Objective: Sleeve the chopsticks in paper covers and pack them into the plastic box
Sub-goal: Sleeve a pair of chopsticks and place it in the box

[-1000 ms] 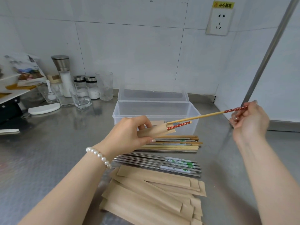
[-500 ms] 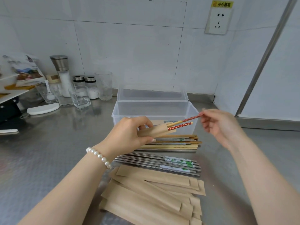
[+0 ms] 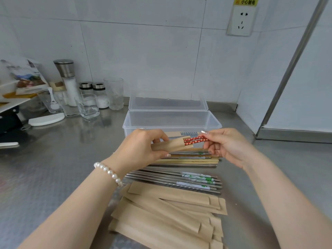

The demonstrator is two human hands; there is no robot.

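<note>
Your left hand (image 3: 142, 148) grips a paper cover (image 3: 172, 145) just in front of the box (image 3: 171, 121), and your right hand (image 3: 226, 144) pinches the red ends of a chopstick pair (image 3: 195, 140) already nearly all inside it. One sleeved pair (image 3: 181, 134) seems to lie in the box. Most work remains, by the look of it: loose chopsticks (image 3: 179, 169) and a stack of covers (image 3: 167, 212) wait on the counter (image 3: 45, 177).

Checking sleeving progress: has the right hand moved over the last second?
Yes. The right hand has moved left, away from the metal pole, toward the paper cover, pushing the red chopsticks in.
</note>
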